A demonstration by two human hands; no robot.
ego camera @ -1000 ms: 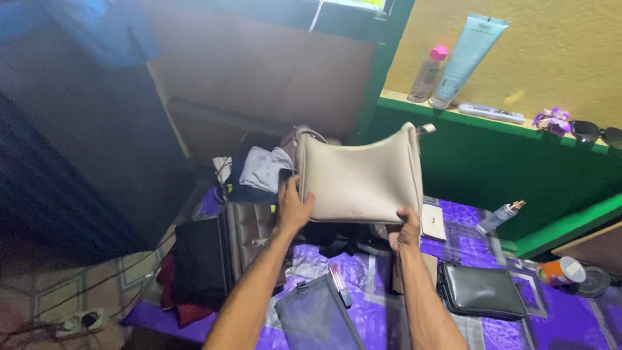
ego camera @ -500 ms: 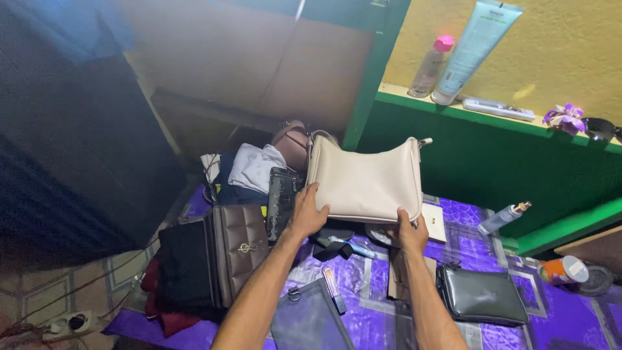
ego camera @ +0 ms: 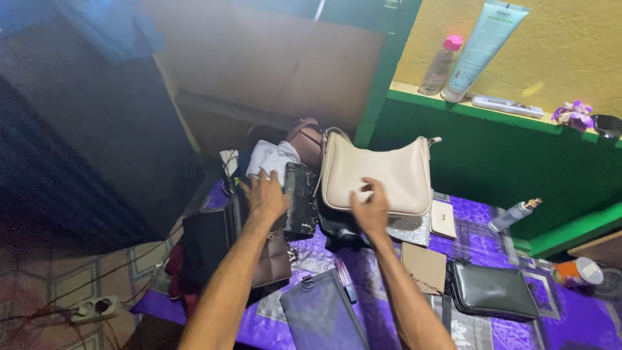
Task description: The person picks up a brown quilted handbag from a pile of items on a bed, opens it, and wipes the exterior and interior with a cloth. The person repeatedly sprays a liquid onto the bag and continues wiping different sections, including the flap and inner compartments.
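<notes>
Head view: cream handbag (ego camera: 382, 174) under right grip (ego camera: 369, 206)

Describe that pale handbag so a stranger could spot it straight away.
Find the green wall behind the purple patterned bedcover. Propped upright at its foot stands the cream handbag, with the right hand against its front. It is the only pale, smooth bag; its neighbours are black or brown.

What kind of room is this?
Probably a bedroom or dressing corner in a home. Handbags, among them a cream bag, lie piled with folded clothes on a purple patterned sheet, and a green ledge holds a lotion tube and a bottle.
</notes>
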